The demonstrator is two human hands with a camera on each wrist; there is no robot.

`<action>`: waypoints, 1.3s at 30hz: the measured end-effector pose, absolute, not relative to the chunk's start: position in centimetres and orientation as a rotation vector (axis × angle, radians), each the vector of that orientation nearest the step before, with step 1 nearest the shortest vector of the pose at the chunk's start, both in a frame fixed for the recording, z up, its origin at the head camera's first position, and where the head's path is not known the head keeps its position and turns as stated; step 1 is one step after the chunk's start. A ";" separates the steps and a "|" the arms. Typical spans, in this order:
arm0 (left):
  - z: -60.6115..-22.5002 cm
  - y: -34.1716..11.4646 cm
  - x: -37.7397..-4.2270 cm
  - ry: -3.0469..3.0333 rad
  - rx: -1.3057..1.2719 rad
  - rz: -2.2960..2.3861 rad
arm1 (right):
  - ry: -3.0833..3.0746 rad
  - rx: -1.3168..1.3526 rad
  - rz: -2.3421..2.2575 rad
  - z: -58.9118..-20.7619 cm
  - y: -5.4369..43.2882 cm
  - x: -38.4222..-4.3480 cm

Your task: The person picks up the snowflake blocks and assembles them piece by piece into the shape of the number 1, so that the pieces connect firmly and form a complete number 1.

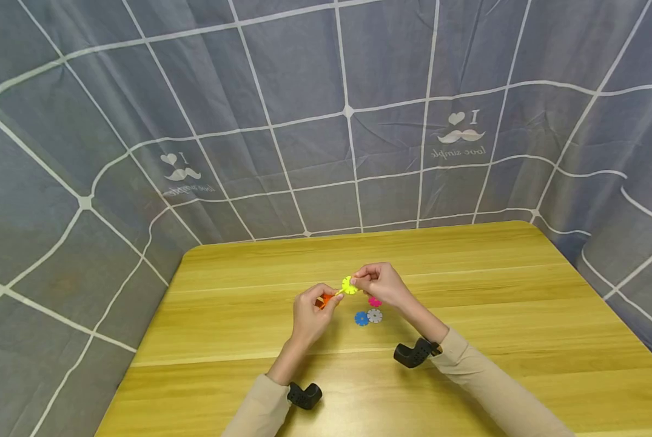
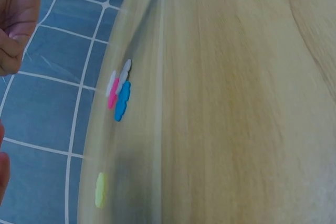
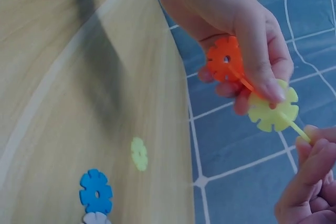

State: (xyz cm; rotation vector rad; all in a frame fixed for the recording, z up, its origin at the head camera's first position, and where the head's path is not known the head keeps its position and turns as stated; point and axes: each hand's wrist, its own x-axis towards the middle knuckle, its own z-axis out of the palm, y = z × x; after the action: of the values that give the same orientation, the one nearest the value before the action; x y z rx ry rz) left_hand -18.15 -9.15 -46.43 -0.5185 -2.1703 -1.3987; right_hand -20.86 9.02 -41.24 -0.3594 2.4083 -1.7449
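Observation:
My left hand [image 1: 310, 312] holds a small chain of slotted plastic snowflake discs, with orange discs [image 3: 226, 59] by the palm and a yellow disc [image 3: 273, 107] under the thumb. A second yellow disc [image 1: 349, 285] is pinched between the thumb and index finger of my right hand [image 1: 383, 284]. In the right wrist view it stands edge-on, meeting the first yellow disc at its slots. Both hands are raised over the table, close together. The left wrist view shows one hand [image 2: 18, 24] at its upper left, with the joined discs out of frame.
Loose discs lie on the wooden table [image 1: 467, 291]: blue [image 1: 361, 318], white [image 1: 375, 315] and pink [image 1: 375, 301] grouped under the right hand. A pale yellow disc [image 3: 139, 154] lies apart from them. A grey checked curtain [image 1: 304, 152] hangs behind the table.

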 end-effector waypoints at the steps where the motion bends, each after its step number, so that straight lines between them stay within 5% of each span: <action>1: -46.5 -9.1 -18.1 -2.175 -0.512 -1.398 | 2.405 -0.354 -1.738 -41.2 9.1 -20.9; 39: -47.3 -10.4 -18.2 -2.303 -0.388 -1.267 | 2.407 -0.394 -1.645 -43.0 8.6 -21.9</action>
State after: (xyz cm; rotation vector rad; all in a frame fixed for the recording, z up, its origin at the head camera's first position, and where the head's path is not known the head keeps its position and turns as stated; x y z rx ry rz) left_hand -18.19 -10.44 -47.32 -0.3880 -2.3031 -1.2670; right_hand -21.93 8.61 -42.98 -0.3943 2.4068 -1.6453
